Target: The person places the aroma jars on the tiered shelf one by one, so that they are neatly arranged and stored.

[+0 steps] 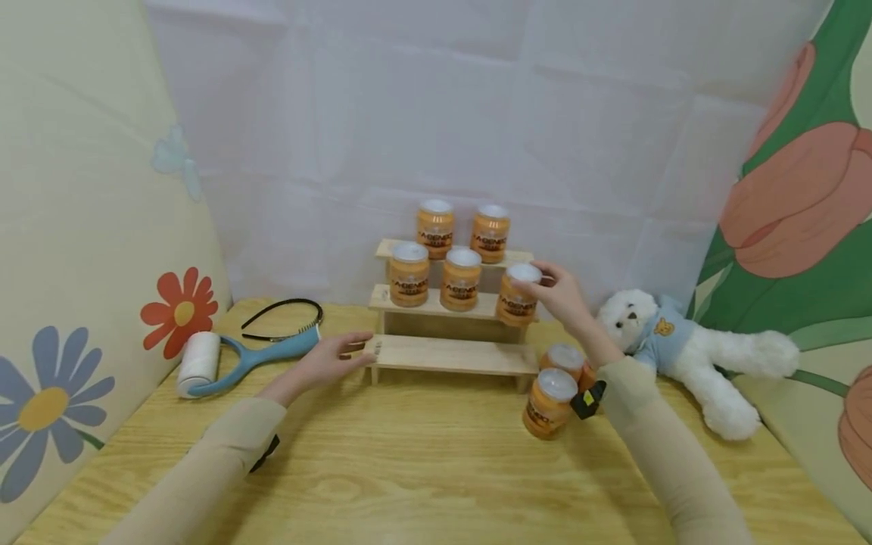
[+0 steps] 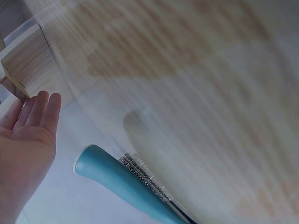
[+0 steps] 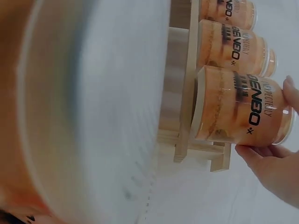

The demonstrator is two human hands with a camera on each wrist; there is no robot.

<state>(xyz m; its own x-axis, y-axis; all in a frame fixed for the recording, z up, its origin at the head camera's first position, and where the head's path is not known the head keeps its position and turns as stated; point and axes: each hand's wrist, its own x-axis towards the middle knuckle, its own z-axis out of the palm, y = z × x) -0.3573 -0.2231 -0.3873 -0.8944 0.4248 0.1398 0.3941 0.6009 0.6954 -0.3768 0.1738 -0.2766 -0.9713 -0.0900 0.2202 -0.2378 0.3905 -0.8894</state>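
Note:
My right hand (image 1: 562,291) grips an orange can with a white lid (image 1: 518,303) near its top, at the right end of the middle step of a wooden three-step rack (image 1: 450,354). In the right wrist view the thumb and fingers (image 3: 275,161) go round the lid end of that can (image 3: 247,107), whose base is at the step's edge. My left hand (image 1: 334,357) is at the left end of the lowest step, its fingers fairly straight. The left wrist view shows these fingertips (image 2: 43,98) at the rack's corner (image 2: 21,88); firm contact is hard to tell.
Two like cans (image 1: 409,276) (image 1: 461,280) share the middle step; two more (image 1: 436,229) (image 1: 490,233) stand on top. Beside my right forearm, two cans (image 1: 547,405) (image 1: 564,357) stand on the table. A lint roller (image 1: 255,356), a black headband (image 1: 272,303) and a white plush toy (image 1: 681,344) lie around.

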